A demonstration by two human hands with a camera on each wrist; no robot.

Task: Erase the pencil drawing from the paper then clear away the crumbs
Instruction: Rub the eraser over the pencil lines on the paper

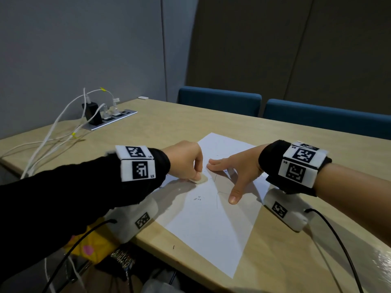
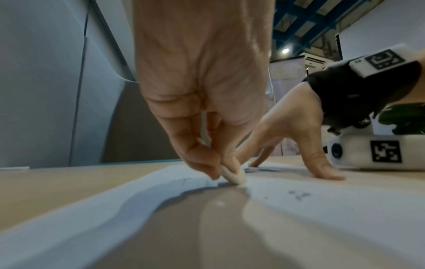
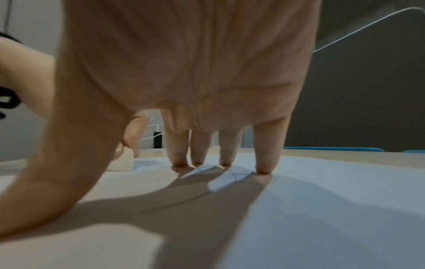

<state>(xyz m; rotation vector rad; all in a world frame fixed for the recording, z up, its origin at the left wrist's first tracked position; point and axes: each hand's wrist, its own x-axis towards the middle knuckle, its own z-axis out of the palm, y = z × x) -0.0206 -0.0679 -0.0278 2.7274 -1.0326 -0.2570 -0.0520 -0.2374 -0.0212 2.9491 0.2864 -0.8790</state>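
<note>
Left hand point(image 1: 186, 159) pinches eraser point(image 1: 200, 179), pressed on paper point(image 1: 211, 225) near its left edge on the tabletop point(image 1: 275, 261). Right hand point(image 1: 237, 166) splayed flat, pinning the sheet. Risk: hard strokes toward the unpinned edge buckle or tear it. Pencil lines point(image 1: 216, 199) remain; crumbs point(image 1: 198, 198) could smear.

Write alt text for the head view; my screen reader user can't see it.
A left hand presses a white eraser onto a sheet of paper on a wooden table, while the right hand holds the sheet flat with spread fingers. Faint pencil lines remain.
</note>
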